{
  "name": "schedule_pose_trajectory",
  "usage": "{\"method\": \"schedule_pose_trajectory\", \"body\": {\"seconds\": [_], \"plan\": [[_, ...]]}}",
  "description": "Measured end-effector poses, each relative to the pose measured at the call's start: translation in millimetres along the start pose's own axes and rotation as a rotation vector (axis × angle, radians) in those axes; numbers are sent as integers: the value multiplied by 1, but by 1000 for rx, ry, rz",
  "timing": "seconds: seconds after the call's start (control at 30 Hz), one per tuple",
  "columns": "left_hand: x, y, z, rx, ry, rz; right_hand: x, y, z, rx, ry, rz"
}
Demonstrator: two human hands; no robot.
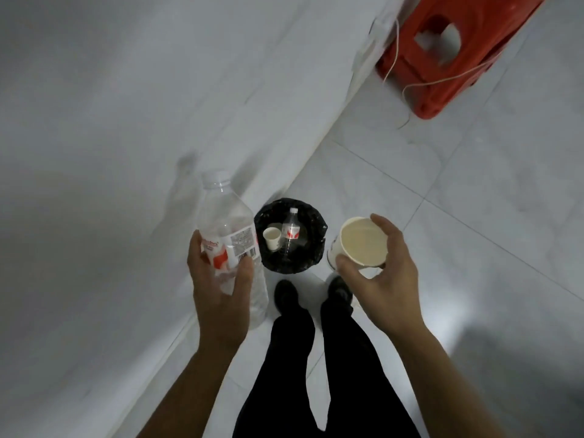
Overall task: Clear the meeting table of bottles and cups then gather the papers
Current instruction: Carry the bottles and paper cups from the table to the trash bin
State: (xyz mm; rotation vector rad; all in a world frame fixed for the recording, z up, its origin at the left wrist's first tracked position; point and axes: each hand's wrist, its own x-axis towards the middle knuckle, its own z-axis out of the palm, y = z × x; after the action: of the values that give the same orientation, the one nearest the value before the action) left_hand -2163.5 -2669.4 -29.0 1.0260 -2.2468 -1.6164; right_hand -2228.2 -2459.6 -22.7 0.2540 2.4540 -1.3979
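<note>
A red plastic stool (448,49) stands in the upper right of the frame on the pale tiled floor (474,216), with a thin white cord (407,86) trailing across it. A white wall (110,121) fills the left side. Black shoes (286,295) and dark trousers (316,374) show at bottom centre.

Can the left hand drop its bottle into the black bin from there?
Probably yes. The left hand holds the bottle just beside the bin, whose open top holds only a small cup and another bottle. Nothing blocks the way.
</note>
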Motion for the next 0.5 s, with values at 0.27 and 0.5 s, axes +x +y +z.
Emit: {"method": "schedule_pose_trajectory", "body": {"seconds": [0.27, 0.5], "plan": [[107, -172, 116, 88, 75, -212, 120, 159, 116, -237, -188, 127], [155, -249, 148, 138, 182, -129, 206, 263, 240, -284, -301, 110]]}}
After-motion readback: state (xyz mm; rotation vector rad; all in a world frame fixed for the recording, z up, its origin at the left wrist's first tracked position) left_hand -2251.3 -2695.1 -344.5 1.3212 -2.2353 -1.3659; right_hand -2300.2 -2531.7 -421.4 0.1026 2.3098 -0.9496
